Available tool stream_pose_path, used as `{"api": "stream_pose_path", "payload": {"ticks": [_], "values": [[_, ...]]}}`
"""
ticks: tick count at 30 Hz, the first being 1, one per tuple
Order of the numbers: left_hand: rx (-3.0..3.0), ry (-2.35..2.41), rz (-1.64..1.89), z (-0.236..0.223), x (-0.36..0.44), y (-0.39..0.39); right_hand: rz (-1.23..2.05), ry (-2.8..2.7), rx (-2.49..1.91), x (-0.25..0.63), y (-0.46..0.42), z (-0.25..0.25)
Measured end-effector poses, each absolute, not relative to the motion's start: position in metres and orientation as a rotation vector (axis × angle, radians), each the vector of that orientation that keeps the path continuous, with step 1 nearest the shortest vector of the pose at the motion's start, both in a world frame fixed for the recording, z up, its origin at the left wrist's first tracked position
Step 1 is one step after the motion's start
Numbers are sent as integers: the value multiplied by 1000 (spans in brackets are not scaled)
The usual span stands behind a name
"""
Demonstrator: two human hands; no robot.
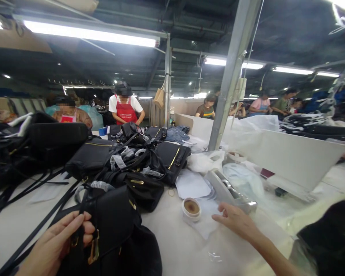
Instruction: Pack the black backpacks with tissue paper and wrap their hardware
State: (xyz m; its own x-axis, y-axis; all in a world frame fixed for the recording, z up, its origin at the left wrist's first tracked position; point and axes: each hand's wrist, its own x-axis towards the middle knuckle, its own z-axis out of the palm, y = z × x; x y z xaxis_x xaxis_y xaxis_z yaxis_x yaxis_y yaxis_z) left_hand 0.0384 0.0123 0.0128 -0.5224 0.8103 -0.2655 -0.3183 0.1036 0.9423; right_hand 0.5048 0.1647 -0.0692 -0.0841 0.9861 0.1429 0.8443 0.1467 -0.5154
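Note:
My left hand [64,234] is closed on a narrow black strap, thumb pressed against the fingers, at the left side of a black bag [115,220]. This bag has a front flap, gold-coloured metal fittings and a handle wrapped in clear plastic. To the right, my right hand [232,220] hovers low over the table, thumb and forefinger apart, with nothing visible in it. Just left of that hand stands a small round white tub [191,209] with brown contents. Beyond the hand is a grey holder with shiny metal parts [232,191], perhaps a tape dispenser.
More black bags [140,180] with gold zips are heaped ahead, and others [57,138] are piled at left. White sheets [192,184] lie by the tub. A metal post [232,76] rises beyond. A person in a red apron [125,109] works across the table; several others sit farther off.

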Motion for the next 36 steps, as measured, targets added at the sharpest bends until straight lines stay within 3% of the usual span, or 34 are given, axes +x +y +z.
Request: {"api": "stream_pose_path", "payload": {"ticks": [12, 20, 26, 32, 36], "values": [[581, 1482, 1522, 14, 37, 13, 543, -1746, -1592, 496, 194, -26], [592, 1439, 1504, 23, 46, 12, 376, -1464, -1523, 502, 207, 28], [581, 1279, 1501, 44, 51, 6, 1296, -1835, -1127, 417, 166, 70], [523, 1161, 1415, 63, 37, 5, 927, -2415, -772, 285, 125, 97], [542, 1077, 1371, 76, 30, -2, 1552, -2265, -689, 227, 105, 105]]}}
